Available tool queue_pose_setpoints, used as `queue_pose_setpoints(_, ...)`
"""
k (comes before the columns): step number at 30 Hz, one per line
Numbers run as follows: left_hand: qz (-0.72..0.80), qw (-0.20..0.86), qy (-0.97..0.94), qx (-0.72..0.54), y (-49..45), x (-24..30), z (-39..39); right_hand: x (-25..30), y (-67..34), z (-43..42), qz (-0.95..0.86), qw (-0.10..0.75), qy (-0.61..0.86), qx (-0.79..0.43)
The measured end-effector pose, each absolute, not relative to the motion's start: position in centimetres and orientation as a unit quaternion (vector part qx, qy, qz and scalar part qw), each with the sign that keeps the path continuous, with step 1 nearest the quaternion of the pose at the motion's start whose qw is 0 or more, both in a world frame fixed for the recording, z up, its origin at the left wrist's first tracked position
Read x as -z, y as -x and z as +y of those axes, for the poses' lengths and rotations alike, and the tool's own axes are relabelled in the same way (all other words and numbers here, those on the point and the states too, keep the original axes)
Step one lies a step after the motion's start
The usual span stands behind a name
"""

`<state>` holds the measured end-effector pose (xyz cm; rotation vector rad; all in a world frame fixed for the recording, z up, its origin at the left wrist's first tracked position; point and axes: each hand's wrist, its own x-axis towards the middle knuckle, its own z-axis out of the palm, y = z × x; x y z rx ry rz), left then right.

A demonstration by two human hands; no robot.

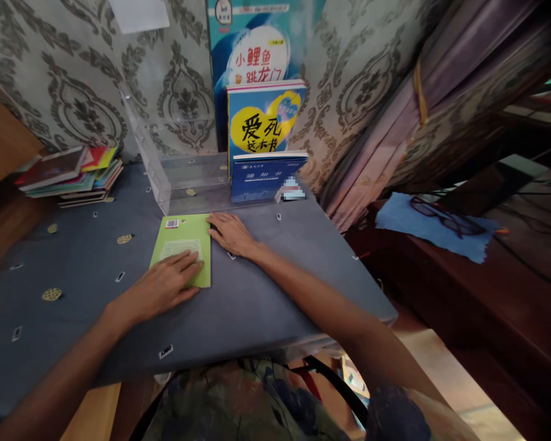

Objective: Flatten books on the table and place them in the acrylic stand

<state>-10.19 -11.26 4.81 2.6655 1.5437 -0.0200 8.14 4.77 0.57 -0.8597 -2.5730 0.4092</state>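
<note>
Shirt [239, 404]: patterned, at bottom edge.
Left hand [168, 285]: grip wide, palm flat on green book [183, 242] lying on counter [96, 269].
Right hand [232, 234]: grip slack, fingers touching green book's right edge.
Handling: probably light, thin, bendable; best lifted by right edge.

Pretty dim, warm indoor light here, and we can't really tell where it comes from. It falls soft and even over the grey tablecloth [257, 300], with just a small dark shadow tucked under the right hand [232, 234]. The clear acrylic stand [165, 168] catches pale reflections, nothing harsh. We find the middle sharpest, and the book covers [264, 122] read fine. Out at the edges we get heavy wide-angle stretch and smear: the curtain [445, 92] bends, the top right corner goes black, and the forearms [330, 303] go soft.
</note>
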Motion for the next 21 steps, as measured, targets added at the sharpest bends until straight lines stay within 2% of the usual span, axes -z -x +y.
queue_pose_setpoints(13, 0.516, 0.077, -0.853, -0.012, 9.8, -6.2, -11.7, -0.6, -8.6, 4.0, -0.930, 0.187, 0.283, -0.140)
queue_pose_setpoints(21, 0.514, 0.050, -0.856, -0.017, 9.4, -6.1, -11.9, -0.8, -9.4, 1.9, -0.935, 0.170, 0.278, -0.138)
